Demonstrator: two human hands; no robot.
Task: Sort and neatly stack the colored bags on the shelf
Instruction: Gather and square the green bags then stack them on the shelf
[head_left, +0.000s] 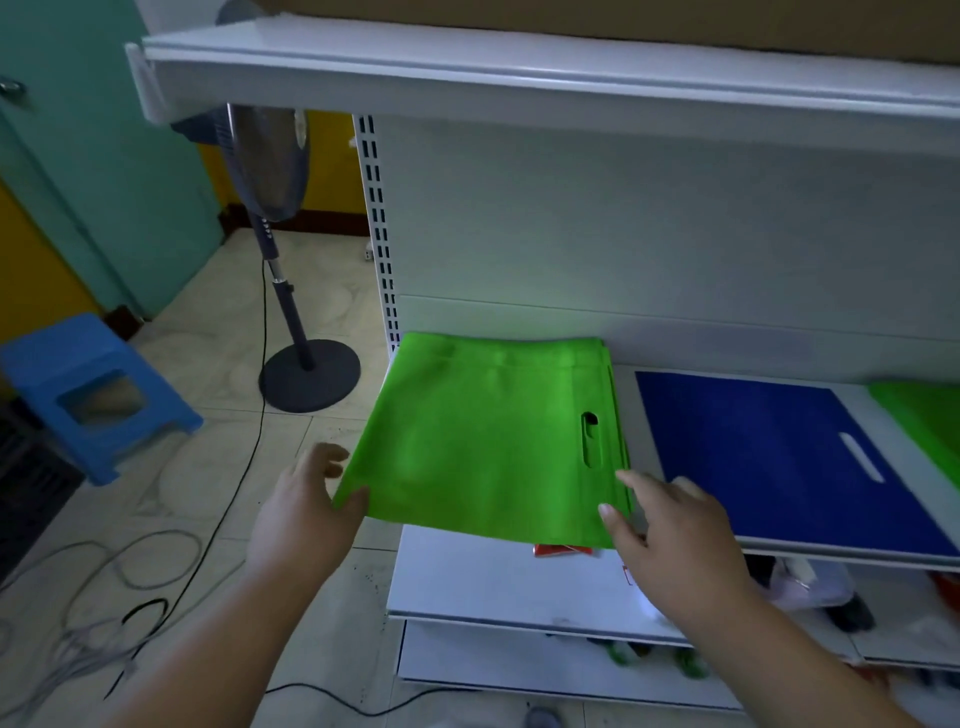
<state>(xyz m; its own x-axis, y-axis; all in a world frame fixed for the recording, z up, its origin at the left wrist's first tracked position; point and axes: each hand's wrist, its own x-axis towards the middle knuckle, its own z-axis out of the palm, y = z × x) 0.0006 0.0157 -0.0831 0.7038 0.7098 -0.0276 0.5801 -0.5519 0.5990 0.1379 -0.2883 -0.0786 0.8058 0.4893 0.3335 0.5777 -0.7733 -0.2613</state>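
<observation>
A stack of flat bright green fabric bags (483, 436) with a cut-out handle slot is lying at the left end of the white metal shelf (623, 384), its front edge overhanging. Its near left corner is being pinched by the left hand (306, 512), thumb on top and fingers curled beneath. Its near right corner is being touched by the right hand (670, 535), fingers straight and spread. A flat dark blue bag (769, 457) is lying just beside the stack, and another green bag (930, 415) is showing at the right edge. No writing is being shown legibly. A dark pedestal fan (291, 260), a blue plastic stool (88, 395) and loose cables (104, 597) are occupying the tiled floor to the left.
</observation>
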